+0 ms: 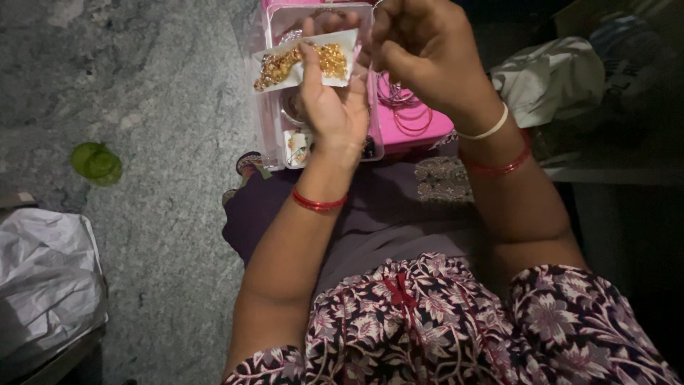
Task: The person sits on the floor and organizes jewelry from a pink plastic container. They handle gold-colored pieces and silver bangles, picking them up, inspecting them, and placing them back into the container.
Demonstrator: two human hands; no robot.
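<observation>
My left hand (332,100) holds up a small white paper (342,44) covered with gold beads or small gold ornaments (303,63), thumb pressed on top. My right hand (420,50) is curled just to the right of the paper, fingertips pinched near its edge; whether it holds a bead cannot be told. Both wrists carry red bangles, and the right also has a white band. Below the hands sits a clear plastic compartment box (274,135) with small jewellery pieces, resting on my lap.
A pink tray (420,125) with thin red bangles lies beside the clear box. A green lid or cup (96,162) sits on the grey stone floor at left. Crumpled white plastic (46,278) lies at lower left, a white bag (548,78) at upper right.
</observation>
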